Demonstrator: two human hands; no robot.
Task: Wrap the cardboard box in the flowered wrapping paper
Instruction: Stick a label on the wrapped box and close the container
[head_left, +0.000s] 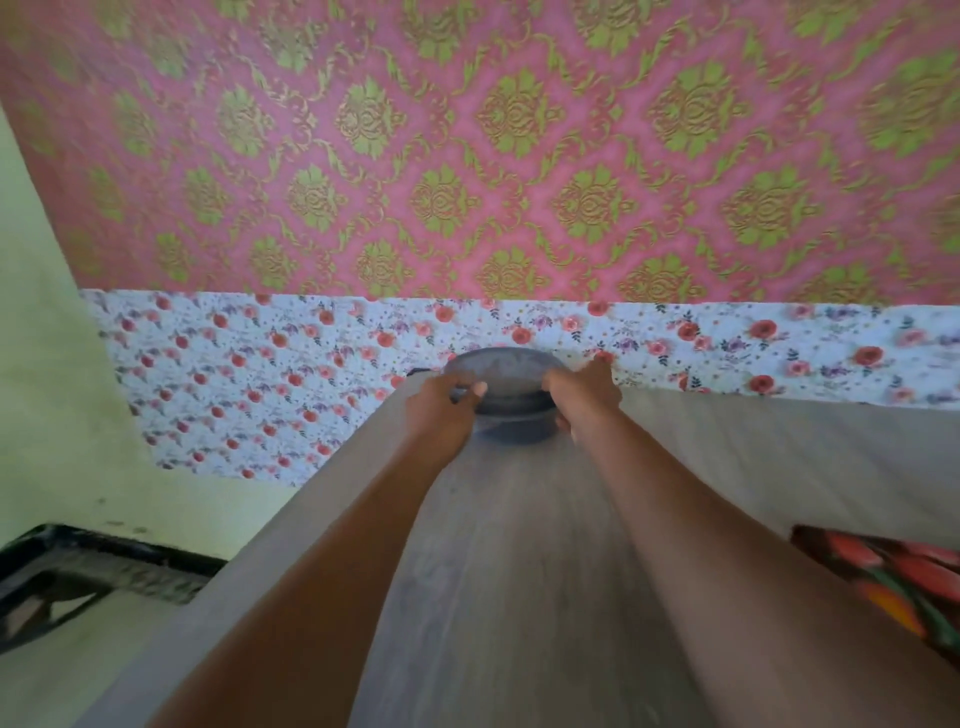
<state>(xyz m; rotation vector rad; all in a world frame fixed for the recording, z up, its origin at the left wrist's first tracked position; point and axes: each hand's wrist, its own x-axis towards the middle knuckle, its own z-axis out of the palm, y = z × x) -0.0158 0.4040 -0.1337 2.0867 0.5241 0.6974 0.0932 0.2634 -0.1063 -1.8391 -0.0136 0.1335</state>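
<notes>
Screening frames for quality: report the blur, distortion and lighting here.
Head view: soft, even light, no glare or hard shadows; wide-angle distortion stretches the table and forearms; blur smears the pink wallpaper and flowered strip toward the right; the left hand and right hand gripping the grey round container look slightly soft.

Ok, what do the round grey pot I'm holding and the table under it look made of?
Grey pot: probably metal, possibly plastic; dull even grey, blurred. Table: wood or wood-look laminate; pale grey-brown with long grain streaks, smooth matt surface.
</notes>
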